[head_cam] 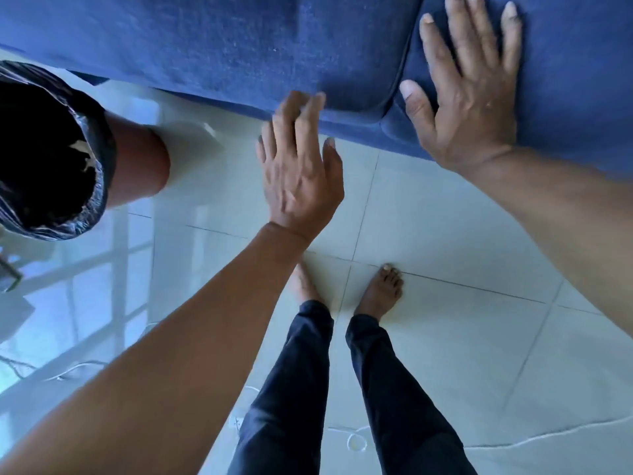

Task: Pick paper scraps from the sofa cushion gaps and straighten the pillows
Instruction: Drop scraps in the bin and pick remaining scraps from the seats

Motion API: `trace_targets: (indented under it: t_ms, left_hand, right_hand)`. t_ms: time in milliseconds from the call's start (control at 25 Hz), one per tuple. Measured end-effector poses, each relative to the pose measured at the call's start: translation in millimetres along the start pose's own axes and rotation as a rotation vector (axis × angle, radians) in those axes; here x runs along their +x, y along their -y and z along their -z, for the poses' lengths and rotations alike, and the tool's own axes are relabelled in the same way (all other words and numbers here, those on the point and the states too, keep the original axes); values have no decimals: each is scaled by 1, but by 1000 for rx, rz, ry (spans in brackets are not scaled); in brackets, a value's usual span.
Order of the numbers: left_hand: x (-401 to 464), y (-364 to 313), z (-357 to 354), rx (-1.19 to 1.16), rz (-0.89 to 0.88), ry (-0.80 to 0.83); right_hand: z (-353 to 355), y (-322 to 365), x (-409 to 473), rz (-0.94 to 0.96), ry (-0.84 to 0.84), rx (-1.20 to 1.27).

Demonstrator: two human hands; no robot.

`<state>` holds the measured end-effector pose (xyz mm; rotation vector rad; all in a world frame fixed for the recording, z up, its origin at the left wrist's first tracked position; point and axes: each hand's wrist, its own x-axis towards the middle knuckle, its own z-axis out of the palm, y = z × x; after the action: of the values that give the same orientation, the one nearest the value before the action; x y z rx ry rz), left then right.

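A blue sofa seat cushion [222, 42] fills the top of the head view. A second blue cushion [575, 80] lies to its right, with a dark gap [407, 60] between them. My right hand [469, 97] lies flat on the right cushion, fingers spread and straight, its thumb beside the gap. My left hand [301, 169] hovers at the front edge of the left cushion, fingers relaxed and holding nothing. No paper scrap shows on the cushions or in the gap.
A brown bin lined with a black bag [51, 149] stands on the floor at the left, with pale scraps inside. Glossy white floor tiles [445, 217] run below the sofa. My bare feet [380, 289] stand just in front of it. A thin white cord [356, 440] lies on the floor.
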<state>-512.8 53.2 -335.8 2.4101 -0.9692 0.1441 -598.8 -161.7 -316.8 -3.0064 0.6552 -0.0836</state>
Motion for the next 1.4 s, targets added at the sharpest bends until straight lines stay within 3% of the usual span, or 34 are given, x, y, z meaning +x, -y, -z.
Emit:
trace_targets:
  t_ms: [120, 200, 240, 280, 320, 360, 400, 480, 560, 680, 800, 920, 1000, 1160, 1280, 1320, 1400]
  left_hand:
    - [-79, 22, -27, -114, 318, 205]
    - [-118, 46, -61, -89, 602, 412]
    - [-132, 58, -78, -69, 700, 485]
    - [-141, 70, -98, -55, 766, 529]
    - [-146, 81, -116, -48, 817, 546]
    - [-149, 92, -134, -48, 860, 545]
    - [-149, 101, -150, -55, 891, 538]
    - [-148, 113, -177, -66, 905, 550]
    - [-146, 120, -195, -54, 890, 596]
    - [-145, 126, -212, -17, 836, 658]
    - [-140, 130, -221, 41, 863, 642]
    - [-134, 134, -224, 113, 850, 679]
    - [-129, 134, -223, 101, 856, 682]
    - [-115, 116, -208, 47, 872, 617]
    - [-102, 96, -179, -6, 850, 536]
    - [-97, 87, -165, -23, 850, 502]
    - [-85, 70, -128, -70, 867, 428]
  right_hand:
    - [-3, -8, 10, 24, -114, 16]
    - [-31, 2, -25, -116, -33, 16]
    - [-44, 4, -62, -257, 179, -95]
    - [-72, 16, -90, -352, 569, -126]
    - [-111, 43, -128, -566, 880, 68]
    - [-136, 63, -163, -681, 1047, 216]
    - [-157, 80, -192, -703, 1086, 263]
    - [-174, 91, -200, -651, 1122, 387]
    - [-186, 96, -210, -867, 1054, 350]
    - [-206, 114, -219, -1221, 1032, 506]
    - [-213, 111, -221, -1289, 1029, 509]
    - [-213, 113, -214, -1239, 1009, 601]
    - [-208, 112, -223, -1221, 897, 573]
    - [-190, 117, -230, -1130, 1050, 517]
    - [-185, 120, -223, -1252, 806, 414]
    - [-174, 121, -215, -1202, 744, 391]
    - [-152, 122, -201, -1012, 944, 406]
